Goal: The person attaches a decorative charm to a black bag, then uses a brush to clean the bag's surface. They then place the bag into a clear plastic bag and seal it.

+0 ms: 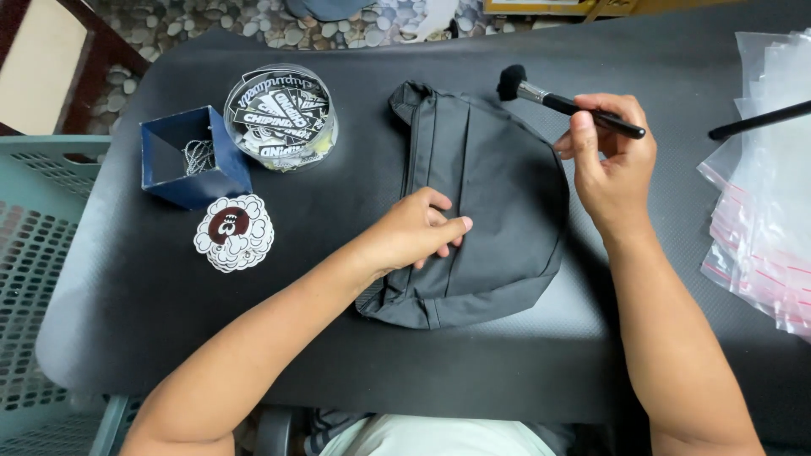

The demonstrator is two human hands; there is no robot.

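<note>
A dark matted counter (pixel 253 355) carries a black fabric bag (pixel 494 194) at its centre. The left hand (pixel 418 232) presses flat on it, grip spread. At two o'clock the right hand (pixel 612 156) pinches a brush (pixel 566 103). The bag looks soft, light, floppy; best held by its edges.

On the dark worktop (pixel 338 363), far left — an open blue box (pixel 193 160) with a thin chain inside, just beside a clear round tub (pixel 280 118) of black-and-white stickers. In front of these, a cloud-shaped sticker (pixel 233 232). At the right edge — clear zip bags (pixel 764 228) in a stack. Lower left, a teal perforated crate (pixel 38 279).
</note>
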